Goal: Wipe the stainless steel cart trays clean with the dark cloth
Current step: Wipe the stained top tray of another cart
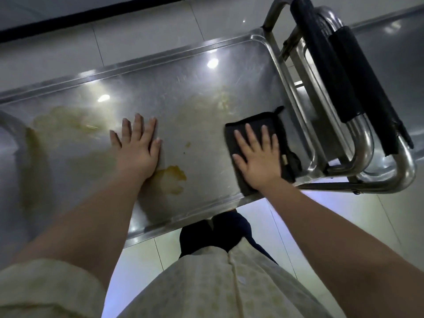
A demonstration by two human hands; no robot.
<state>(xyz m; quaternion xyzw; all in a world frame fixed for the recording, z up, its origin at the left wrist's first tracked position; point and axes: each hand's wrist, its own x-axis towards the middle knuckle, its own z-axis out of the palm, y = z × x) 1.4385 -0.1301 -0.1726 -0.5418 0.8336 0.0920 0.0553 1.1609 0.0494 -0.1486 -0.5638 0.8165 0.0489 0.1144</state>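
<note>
The stainless steel top tray (188, 72) of the cart fills the middle of the view, smeared with yellowish stains. A thick orange-yellow blot (174, 177) lies near the front edge, and a pale smear (64, 125) spreads at the left. My right hand (259, 159) presses flat, fingers spread, on the folded dark cloth (273, 125) near the tray's right end. Left of the blot, my left hand (137, 145) rests flat on the bare steel, fingers straight.
The cart's steel tube handle (364, 143) with black foam grips (321, 47) stands just right of the cloth. A lower tray (390, 60) shows beyond it. Pale floor tiles (160, 24) surround the cart. My body stands against the tray's front rim (160, 228).
</note>
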